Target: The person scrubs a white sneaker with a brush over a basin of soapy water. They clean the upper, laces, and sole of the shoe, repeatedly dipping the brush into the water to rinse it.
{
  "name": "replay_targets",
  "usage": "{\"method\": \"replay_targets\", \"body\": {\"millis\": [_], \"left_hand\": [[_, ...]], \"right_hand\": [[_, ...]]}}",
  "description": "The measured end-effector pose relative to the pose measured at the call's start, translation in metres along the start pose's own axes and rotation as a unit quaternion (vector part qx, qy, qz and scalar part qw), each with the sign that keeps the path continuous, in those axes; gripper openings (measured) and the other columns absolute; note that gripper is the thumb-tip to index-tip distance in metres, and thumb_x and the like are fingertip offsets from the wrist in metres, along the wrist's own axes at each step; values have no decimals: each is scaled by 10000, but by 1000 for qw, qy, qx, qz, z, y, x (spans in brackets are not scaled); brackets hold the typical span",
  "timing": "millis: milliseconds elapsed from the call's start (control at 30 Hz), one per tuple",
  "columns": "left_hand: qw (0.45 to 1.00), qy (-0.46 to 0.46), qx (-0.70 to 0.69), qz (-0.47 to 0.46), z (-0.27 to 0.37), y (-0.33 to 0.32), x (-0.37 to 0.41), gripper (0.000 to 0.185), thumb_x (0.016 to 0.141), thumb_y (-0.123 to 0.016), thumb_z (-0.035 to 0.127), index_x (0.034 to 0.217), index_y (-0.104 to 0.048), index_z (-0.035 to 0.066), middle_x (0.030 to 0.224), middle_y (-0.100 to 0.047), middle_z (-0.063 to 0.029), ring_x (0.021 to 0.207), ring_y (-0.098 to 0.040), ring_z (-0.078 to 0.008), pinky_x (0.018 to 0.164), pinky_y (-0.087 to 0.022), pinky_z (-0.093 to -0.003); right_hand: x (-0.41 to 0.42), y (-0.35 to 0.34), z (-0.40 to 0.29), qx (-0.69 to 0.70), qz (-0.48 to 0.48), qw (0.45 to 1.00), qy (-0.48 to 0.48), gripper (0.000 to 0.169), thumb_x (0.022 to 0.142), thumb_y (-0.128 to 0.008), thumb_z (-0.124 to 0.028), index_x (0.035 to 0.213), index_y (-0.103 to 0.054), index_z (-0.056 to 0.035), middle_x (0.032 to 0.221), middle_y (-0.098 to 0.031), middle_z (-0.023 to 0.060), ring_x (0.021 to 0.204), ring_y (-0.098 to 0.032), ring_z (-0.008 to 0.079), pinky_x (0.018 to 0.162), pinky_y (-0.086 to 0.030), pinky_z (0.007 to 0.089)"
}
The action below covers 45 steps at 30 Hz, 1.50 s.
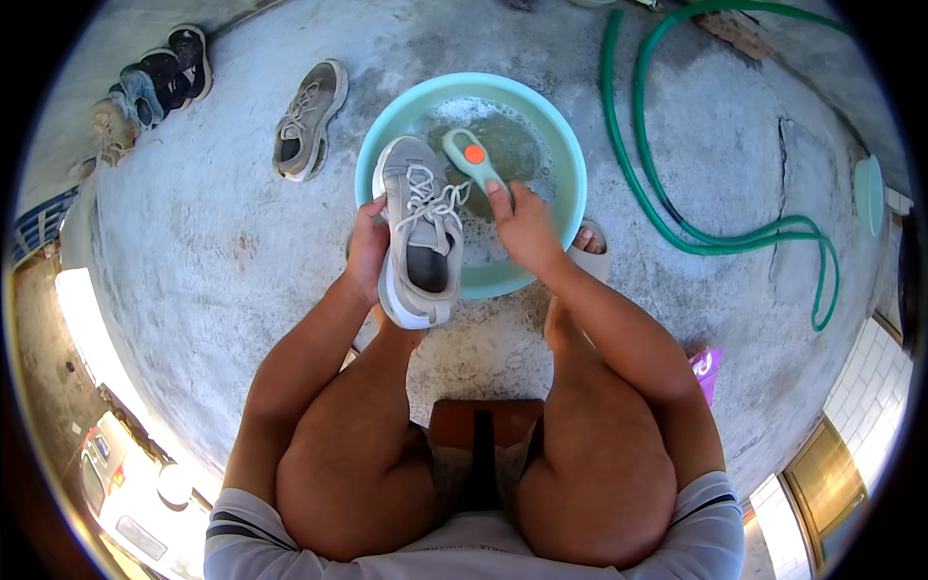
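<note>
A grey sneaker (423, 225) with white laces and a white sole is held toe-up over the left side of a light green plastic basin (578, 163). My left hand (368, 250) grips it by the outer edge of the sole. In my right hand (528, 225) is the end of a pale green brush (475, 154) with an orange spot on its handle, just right of the shoe's laces. The brush's bristles are not visible. Sudsy, murky water (518, 145) fills the lower part of the basin.
Another grey sneaker (310, 119) stands on the concrete left of the basin. Several shoes (163, 76) line the wall at upper left. A green hose (638, 138) curves over the floor at right. A purple packet (705, 373) lies by my right arm; a small green basin (868, 194) leans farther right.
</note>
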<state>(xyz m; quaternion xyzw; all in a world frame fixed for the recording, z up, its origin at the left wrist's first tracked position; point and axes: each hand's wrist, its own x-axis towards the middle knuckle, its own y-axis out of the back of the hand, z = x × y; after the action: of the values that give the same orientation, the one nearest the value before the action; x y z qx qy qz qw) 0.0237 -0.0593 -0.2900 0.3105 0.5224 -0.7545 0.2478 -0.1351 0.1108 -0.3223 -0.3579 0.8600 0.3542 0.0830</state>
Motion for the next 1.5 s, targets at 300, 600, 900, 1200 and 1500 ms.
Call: {"method": "replay_targets", "body": {"millis": [300,600,900,1200,1500], "left_hand": [[999,14,-34,-13,3,-15,-1,759,986,-335,590,1529,-437,69,1417,-576,-273,1142,-664,-432,884,-596,-492],[999,30,42,-16,-5,4,3,649,1035,-412,532,1432,-526,31,1335,-642,-183,1185,-647,-286,1057,-502,-413],[995,35,90,-18,-6,4,1,679,1038,-444,525,1492,-455,20,1386,-607,-159,1215,-630,-267,1090,-478,-415],[999,39,21,-5,-7,5,3,653,1071,-311,533,1470,-493,50,1260,-663,-230,1057,-691,-357,926,-577,-470],[994,82,-18,-76,-2,3,-5,765,1026,-369,642,1475,-495,36,1263,-642,-311,993,-709,-395,879,-601,-497]], "right_hand": [[4,-9,32,177,-58,964,-189,516,1047,-520,-465,847,-644,-6,772,-671,244,792,-656,434,741,-501,484],[5,24,-20,-5,-14,999,45,519,1023,-561,-497,853,-642,-13,711,-641,214,658,-615,433,657,-490,485],[8,23,-5,15,10,1000,7,508,1019,-575,-465,893,-632,24,803,-663,288,799,-651,496,726,-498,551],[-4,-6,27,262,-95,943,-182,490,1041,-556,-440,835,-619,0,721,-640,183,654,-605,385,663,-489,468],[-8,20,-5,137,-42,989,36,508,1022,-599,-461,821,-581,4,624,-520,183,566,-486,321,603,-449,435]]}}
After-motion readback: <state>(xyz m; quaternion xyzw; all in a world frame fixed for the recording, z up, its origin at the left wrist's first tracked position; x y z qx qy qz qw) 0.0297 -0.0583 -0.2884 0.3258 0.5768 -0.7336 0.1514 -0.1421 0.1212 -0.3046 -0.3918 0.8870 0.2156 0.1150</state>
